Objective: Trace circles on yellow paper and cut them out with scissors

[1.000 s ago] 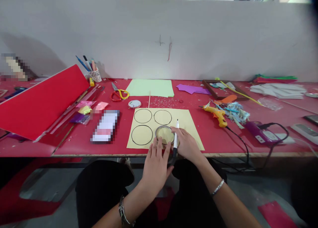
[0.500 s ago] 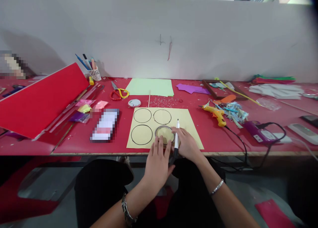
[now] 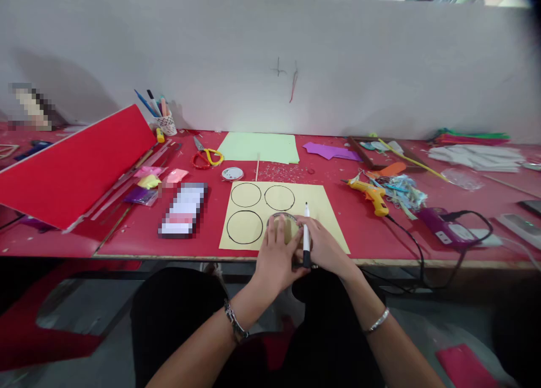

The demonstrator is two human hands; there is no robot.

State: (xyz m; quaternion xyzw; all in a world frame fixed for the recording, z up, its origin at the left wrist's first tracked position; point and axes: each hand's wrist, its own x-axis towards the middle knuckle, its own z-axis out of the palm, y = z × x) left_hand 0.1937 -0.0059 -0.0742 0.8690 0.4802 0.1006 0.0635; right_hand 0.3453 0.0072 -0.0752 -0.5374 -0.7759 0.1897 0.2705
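Note:
A sheet of pale yellow paper [image 3: 333, 224] lies at the table's front edge, with three black circles drawn on it. On its lower right part rests a round, ring-edged object [image 3: 289, 219], mostly covered by my hands; its exact kind is unclear. My left hand [image 3: 276, 258] lies over this ring with fingers outstretched, pressing it on the paper. To its right, my right hand [image 3: 323, 244] grips a white marker [image 3: 306, 230], dark tip pointing up and away, black end near me. Its fingers touch the ring's right side.
A phone [image 3: 183, 210] lies left of the paper, near scissors [image 3: 208, 155] and a slanted red board [image 3: 80, 168]. Behind are a small round lid [image 3: 232, 173] and light green sheets [image 3: 260, 146]. To the right lie a yellow glue gun [image 3: 368, 193] with its cord and a purple box [image 3: 448, 227].
My left hand has shifted forward and right, covering more of the ring. My right hand keeps the marker beside it. The whole view has shifted slightly.

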